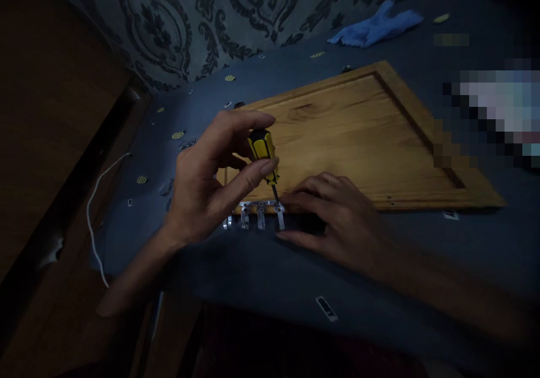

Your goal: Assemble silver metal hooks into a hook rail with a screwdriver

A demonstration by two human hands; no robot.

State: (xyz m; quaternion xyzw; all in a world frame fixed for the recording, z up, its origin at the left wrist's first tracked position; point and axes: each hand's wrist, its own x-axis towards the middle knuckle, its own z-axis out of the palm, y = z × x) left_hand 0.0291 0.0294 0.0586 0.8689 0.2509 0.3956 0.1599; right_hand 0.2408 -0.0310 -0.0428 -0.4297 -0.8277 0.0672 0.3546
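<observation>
My left hand (211,181) is closed round the yellow-and-black handle of a screwdriver (262,146), the thumb along its side and the index finger near its top. The steel shaft points down, slightly tilted, to the right end of a shiny metal hook rail (260,205). That rail, with several hooks hanging from it, lies along the near edge of a wooden board (337,136). My right hand (337,215) grips the rail's right end, with fingertips above and the thumb below the last hook. The screwdriver's tip meets the rail; any screw under it is too small to make out.
A crumpled blue glove (375,25) lies behind the board, by the patterned wall. Small wire-like bits (169,185) lie left of my left hand. A white cable (93,215) runs over the left edge of the blue cloth (261,277). A blurred-out bright object stands at right.
</observation>
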